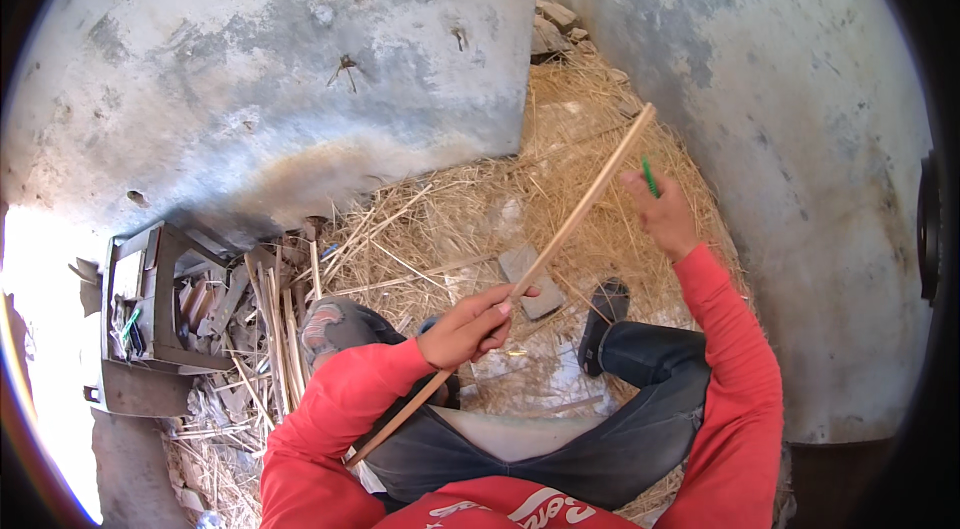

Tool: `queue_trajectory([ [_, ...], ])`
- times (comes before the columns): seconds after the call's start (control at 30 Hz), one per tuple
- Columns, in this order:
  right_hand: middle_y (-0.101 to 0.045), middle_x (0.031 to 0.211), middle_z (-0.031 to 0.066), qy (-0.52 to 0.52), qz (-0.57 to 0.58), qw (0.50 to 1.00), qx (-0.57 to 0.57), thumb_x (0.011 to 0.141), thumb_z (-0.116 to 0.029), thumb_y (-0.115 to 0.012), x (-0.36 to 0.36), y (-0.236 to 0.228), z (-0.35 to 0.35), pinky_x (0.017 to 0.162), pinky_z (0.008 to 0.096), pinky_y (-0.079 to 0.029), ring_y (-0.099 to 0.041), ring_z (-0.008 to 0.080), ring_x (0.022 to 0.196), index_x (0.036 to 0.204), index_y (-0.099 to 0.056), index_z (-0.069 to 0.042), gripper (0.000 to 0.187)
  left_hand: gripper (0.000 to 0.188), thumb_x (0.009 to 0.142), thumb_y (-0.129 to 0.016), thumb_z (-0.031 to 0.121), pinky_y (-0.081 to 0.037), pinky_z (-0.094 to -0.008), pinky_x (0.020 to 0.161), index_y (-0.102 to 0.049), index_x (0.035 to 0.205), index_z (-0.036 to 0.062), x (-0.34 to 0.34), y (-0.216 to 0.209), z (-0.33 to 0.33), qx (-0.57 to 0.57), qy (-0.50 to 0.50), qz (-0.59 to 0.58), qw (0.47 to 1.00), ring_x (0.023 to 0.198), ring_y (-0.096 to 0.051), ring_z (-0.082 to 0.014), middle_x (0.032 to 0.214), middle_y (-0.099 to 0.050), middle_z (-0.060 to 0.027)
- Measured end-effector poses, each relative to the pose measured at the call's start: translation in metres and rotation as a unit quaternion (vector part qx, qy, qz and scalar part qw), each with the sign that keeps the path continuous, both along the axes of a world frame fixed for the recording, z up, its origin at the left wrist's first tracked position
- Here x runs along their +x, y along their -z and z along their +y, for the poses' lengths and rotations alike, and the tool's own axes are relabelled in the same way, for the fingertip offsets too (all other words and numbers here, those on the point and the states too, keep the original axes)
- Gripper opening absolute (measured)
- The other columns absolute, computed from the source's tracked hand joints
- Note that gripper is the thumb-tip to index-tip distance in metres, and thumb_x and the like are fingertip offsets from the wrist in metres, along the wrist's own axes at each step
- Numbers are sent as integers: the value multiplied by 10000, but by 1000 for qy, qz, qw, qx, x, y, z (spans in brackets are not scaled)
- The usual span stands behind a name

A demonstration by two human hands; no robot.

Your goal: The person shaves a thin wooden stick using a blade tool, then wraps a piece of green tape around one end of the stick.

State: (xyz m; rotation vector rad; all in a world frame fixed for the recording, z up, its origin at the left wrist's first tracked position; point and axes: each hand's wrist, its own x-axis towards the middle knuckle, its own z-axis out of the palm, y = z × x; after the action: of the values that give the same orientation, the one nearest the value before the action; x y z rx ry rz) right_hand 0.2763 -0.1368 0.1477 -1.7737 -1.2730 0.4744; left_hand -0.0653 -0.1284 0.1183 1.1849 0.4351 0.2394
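A long, slim, pale wooden stick (pixel 580 214) slants from my lap up toward the far right. My left hand (pixel 470 327) is wrapped around it below its middle, and its lower end rests over my left thigh. Beside the upper part of the stick, my right hand (pixel 668 214) is closed on a small green ribbed tool (pixel 650 178). Only its green end sticks out between the fingers, so its kind cannot be made out. The right hand looks apart from the stick.
Thin shavings and straw (pixel 600 249) cover the ground, with a grey block (pixel 530 281) lying ahead of my legs. At left stand a worn wooden frame (pixel 160 299) and a bundle of sticks (pixel 285 329). Weathered walls (pixel 300 49) close in ahead and at right.
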Motion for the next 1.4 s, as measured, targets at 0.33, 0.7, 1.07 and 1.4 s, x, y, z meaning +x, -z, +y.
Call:
queue_trajectory([
  [0.33,-399,556,-65,-33,323,946,-24,947,-271,-688,-28,0,12,382,232,-238,-324,34,410,819,-581,-63,267,669,992,-518,445,-458,-434,1028,-401,1475,-2,-70,0,50,239,-230,-36,943,1334,-482,-274,1452,-494,-147],
  [0.7,-361,542,-64,21,322,946,-34,952,-254,-661,-17,-5,8,386,244,-203,-287,47,396,794,-556,-83,255,480,1003,-470,493,-494,-445,842,-668,1225,116,-659,199,-50,-16,-500,748,436,845,-595,-281,923,-663,-179],
  [1.07,-364,548,-66,20,313,949,-38,956,-265,-658,-36,-11,25,389,242,-223,-309,48,416,810,-582,-65,259,655,942,-560,521,-444,-467,1030,-617,1230,-65,-638,231,-129,49,-398,794,458,1231,-578,-401,1262,-611,-312],
  [1.4,-433,544,-55,-40,242,969,-36,955,-340,-670,-52,-18,15,409,240,-286,-392,49,442,752,-593,-70,346,577,913,-655,263,-432,-435,1073,-492,1422,46,-293,104,82,572,-292,397,656,1257,-538,-397,1373,-544,-234],
])
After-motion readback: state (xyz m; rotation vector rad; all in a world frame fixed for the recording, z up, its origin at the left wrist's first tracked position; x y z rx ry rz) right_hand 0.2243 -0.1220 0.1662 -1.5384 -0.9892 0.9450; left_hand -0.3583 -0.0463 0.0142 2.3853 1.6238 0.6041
